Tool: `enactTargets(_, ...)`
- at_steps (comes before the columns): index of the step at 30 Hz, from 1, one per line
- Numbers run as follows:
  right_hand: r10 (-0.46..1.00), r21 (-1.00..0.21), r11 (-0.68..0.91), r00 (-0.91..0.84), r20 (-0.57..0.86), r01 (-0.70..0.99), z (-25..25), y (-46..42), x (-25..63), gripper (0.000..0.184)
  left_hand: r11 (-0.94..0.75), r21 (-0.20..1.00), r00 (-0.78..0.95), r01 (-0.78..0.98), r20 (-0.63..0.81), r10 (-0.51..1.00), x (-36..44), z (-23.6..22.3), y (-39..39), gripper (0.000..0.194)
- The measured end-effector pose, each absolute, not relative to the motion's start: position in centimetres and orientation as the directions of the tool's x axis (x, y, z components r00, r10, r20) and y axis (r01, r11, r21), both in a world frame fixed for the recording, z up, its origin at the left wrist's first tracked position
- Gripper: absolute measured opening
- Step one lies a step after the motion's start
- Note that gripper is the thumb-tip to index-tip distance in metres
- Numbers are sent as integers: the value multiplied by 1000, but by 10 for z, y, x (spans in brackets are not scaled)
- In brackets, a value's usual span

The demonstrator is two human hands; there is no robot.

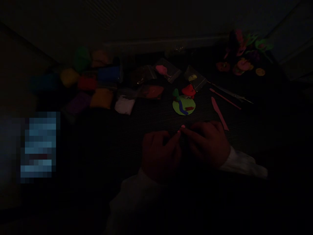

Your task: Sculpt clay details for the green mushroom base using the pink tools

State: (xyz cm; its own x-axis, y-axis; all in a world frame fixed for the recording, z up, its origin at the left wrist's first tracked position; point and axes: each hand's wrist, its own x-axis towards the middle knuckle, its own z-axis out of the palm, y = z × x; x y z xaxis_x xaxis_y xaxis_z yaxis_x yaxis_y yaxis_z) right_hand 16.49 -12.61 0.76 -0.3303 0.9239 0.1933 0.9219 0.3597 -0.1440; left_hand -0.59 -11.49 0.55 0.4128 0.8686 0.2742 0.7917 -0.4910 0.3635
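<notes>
The scene is very dark. A small piece of pink modelling clay (pixel 183 126) shows at the meeting fingertips of both hands. My left hand (pixel 160 155) is closed, its index finger reaching up to the clay from the lower left. From the right, my right hand (pixel 210 143) pinches at the same piece with its fingers curled. Just beyond them lies a round green clay base (pixel 177 109) bearing a blue wavy strip, a brown piece and a red-topped shape. A pink clay knife (pixel 220 114) lies beyond my right hand.
Several bags of coloured clay, among them white (pixel 124 105), orange (pixel 101 98) and blue (pixel 109 74), lie at the back left. A thin pink tool (pixel 225 98) and tweezers (pixel 232 92) rest at the right. Clay figures (pixel 242 67) stand at the far right. A blurred bright patch (pixel 40 140) is at the left.
</notes>
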Motion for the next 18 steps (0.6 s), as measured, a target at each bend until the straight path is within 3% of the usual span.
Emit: enactTargets(18,942,-180,328,-307,133,927,9,-125,165,34,-486,323,432,812,225,873,-4,2,-116,35)
